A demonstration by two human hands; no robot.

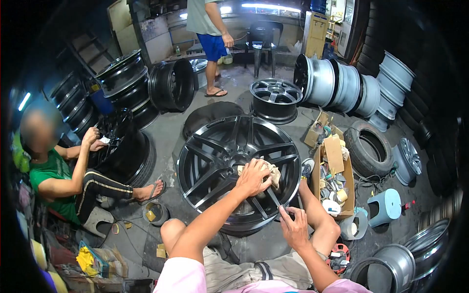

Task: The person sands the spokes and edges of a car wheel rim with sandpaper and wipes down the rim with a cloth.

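The left hand (pixel 253 177) lies palm down at the centre of the frame, fingers bent over a bunched pale cloth (pixel 275 177) on the wheel (pixel 238 155); whether they grip it is hidden. The right hand (pixel 294 227), lower and to the right, has its fingers curled at the wheel's near edge; I cannot tell whether they close on anything. The dark, spoked wheel lies face up in the middle of the frame, between the hands and a dark round thing (pixel 207 113) just beyond it. Right of the wheel stands a box (pixel 348 188) of mixed items, with a tyre (pixel 355 151) behind it and a blue stool (pixel 385 207) farther right. At the left, a seated person (pixel 53 178) works at another rim (pixel 124 156); at the top, someone in blue shorts (pixel 211 46) stands.
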